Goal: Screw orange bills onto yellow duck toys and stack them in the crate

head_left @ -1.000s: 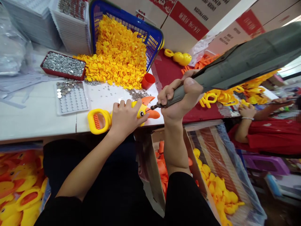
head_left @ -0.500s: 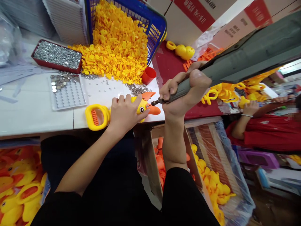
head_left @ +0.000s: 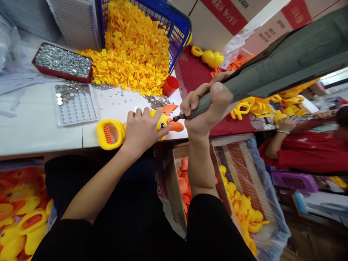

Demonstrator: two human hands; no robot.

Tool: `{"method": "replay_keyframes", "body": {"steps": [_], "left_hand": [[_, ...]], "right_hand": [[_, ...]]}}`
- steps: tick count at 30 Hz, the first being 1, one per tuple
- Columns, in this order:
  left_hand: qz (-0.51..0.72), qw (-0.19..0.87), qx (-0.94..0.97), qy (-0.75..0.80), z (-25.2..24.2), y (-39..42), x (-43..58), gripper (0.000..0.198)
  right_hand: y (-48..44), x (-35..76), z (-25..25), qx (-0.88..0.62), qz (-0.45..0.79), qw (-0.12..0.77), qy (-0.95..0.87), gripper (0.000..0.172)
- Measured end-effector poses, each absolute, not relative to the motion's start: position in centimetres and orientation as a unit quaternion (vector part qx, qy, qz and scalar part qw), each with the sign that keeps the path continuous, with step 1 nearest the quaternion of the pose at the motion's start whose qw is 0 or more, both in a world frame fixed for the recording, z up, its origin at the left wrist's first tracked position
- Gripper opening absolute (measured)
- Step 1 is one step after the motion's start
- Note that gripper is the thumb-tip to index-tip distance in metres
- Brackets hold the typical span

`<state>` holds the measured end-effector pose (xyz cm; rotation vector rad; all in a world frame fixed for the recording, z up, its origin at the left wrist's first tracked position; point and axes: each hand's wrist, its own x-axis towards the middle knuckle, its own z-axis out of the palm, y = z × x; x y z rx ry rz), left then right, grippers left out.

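Observation:
A yellow duck toy (head_left: 163, 123) with an orange beak and a loop handle (head_left: 108, 134) lies at the front edge of the white table (head_left: 40, 130). My left hand (head_left: 143, 130) is closed over its body and presses it down. My right hand (head_left: 202, 108) is wrapped round a grey electric screwdriver (head_left: 258, 78). The driver's tip touches the toy's head just beside the eye, near the beak.
A blue basket (head_left: 179, 32) spills small yellow parts (head_left: 133, 61) onto the table. A red tray of screws (head_left: 61, 65), a white grid tray (head_left: 74, 105) and a red cup (head_left: 170, 86) lie behind. Boxes of duck parts (head_left: 239, 203) stand below. Another person in red (head_left: 304, 152) works at the right.
The view has shifted slightly, so everything sits a little further left and higher. Both hands keep the same hold, and the driver tip stays on the toy's head.

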<state>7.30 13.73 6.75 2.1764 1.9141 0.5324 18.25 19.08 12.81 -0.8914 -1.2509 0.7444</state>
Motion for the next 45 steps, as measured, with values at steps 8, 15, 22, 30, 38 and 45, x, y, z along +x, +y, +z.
{"method": "replay_keyframes", "body": {"steps": [8,15,22,30,38,45], "left_hand": [[0.173,0.101,0.736,0.646,6.9,13.7,7.2,0.071],[0.164,0.084,0.737,0.65,7.0,13.5,7.3,0.072],[0.169,0.07,0.734,0.654,6.8,13.4,7.4,0.073],[0.16,0.046,0.735,0.658,6.5,13.5,7.5,0.073],[0.195,0.064,0.746,0.634,6.7,12.8,6.6,0.089],[0.113,0.05,0.696,0.707,6.4,14.6,-3.6,0.032]], "right_hand": [[19.9,18.9,12.4,-0.382,0.379,0.611,-0.581,0.052],[20.7,19.5,12.7,-0.346,0.48,0.535,-0.603,0.055],[21.0,19.3,13.3,-0.229,0.523,0.528,-0.629,0.05],[21.1,19.1,13.6,-0.213,0.533,0.528,-0.625,0.047],[21.6,20.0,13.8,-0.253,0.446,0.651,-0.56,0.041],[20.8,20.8,13.9,-0.252,0.453,0.664,-0.539,0.035]]}}
